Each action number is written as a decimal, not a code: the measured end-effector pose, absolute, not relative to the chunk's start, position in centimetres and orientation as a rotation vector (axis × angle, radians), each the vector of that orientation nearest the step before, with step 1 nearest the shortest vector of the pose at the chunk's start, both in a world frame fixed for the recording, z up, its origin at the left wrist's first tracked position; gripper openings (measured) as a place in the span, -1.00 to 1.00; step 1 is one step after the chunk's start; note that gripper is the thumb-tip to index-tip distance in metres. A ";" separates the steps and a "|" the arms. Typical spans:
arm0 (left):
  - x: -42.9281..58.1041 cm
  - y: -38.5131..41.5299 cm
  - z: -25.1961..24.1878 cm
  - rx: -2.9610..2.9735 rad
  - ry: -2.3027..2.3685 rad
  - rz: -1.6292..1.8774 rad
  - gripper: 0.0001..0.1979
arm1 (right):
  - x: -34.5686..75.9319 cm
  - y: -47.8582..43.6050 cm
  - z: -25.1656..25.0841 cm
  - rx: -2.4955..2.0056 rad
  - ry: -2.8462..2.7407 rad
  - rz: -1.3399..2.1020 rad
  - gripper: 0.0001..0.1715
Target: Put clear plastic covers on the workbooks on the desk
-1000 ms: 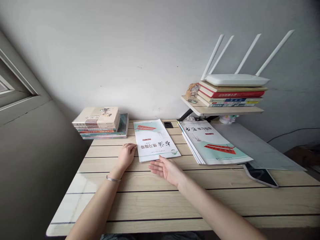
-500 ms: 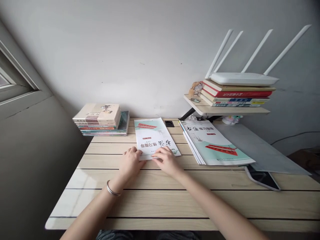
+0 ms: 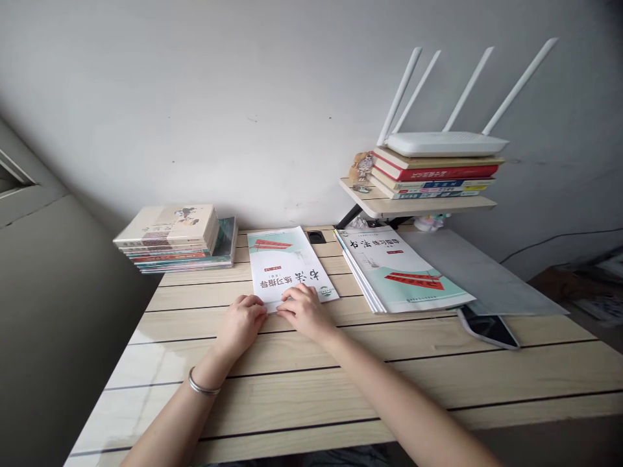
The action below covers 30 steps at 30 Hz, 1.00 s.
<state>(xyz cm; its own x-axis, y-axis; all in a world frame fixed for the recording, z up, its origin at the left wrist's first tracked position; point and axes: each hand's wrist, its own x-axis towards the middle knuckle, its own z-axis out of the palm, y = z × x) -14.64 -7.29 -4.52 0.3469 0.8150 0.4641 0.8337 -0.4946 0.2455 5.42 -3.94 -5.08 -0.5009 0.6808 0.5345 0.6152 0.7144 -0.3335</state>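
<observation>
A thin calligraphy workbook [image 3: 287,256] lies flat on the wooden desk, its white and pale green cover printed with red strips and dark characters that are upside down to me. At its near left corner, my left hand [image 3: 242,322] is closed, with curled fingertips on the edge and a silver bangle on the wrist. My right hand [image 3: 305,312] rests partly over the cover, thumb and fingers pinched at the near edge. To the right lies a stack of workbooks [image 3: 399,266] with a matching cover on top.
Another book stack [image 3: 170,227] stands at the back left. A raised shelf [image 3: 423,206] at the back right carries several books and a white router [image 3: 445,144] with tall antennas. A phone [image 3: 489,327] lies partly under a grey sheet [image 3: 496,275]. A black socket [image 3: 316,237] is set behind the workbook.
My view has turned slightly to the right, so everything appears shifted left. Both hands stay at the workbook's near edge, the right one a little further left along it.
</observation>
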 end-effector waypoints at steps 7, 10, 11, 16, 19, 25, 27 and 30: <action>-16.9 -6.0 -5.1 -2.596 -1.676 -1.046 -0.89 | 11.6 -0.5 -5.4 -1.274 -2.151 0.263 -0.90; -17.2 -5.6 -5.4 -2.587 -1.711 -1.068 -0.88 | 13.9 0.2 -4.8 -1.372 -2.194 0.333 -0.90; -17.3 -5.5 -5.5 -2.583 -1.713 -1.068 -0.88 | 14.3 0.2 -4.6 -1.390 -2.202 0.359 -0.90; -17.4 -5.3 -5.4 -2.552 -1.698 -1.055 -0.85 | 15.0 0.2 -4.6 -1.392 -2.165 0.546 -0.92; -16.2 -5.9 -4.4 -2.492 -1.672 -0.989 -0.90 | 14.1 -0.1 -4.8 -1.328 -2.158 0.443 -0.90; -11.3 -6.0 -3.0 -2.604 -1.494 -0.777 -0.82 | 9.0 -1.8 -4.9 -1.062 -2.251 0.137 -0.77; -10.3 -5.4 -3.2 -2.614 -1.506 -0.727 -0.86 | 7.8 -2.0 -5.1 -1.045 -2.279 0.110 -0.79; -10.5 -4.8 -3.8 -2.602 -1.500 -0.717 -0.82 | 7.8 -1.8 -5.3 -1.059 -2.278 0.104 -0.85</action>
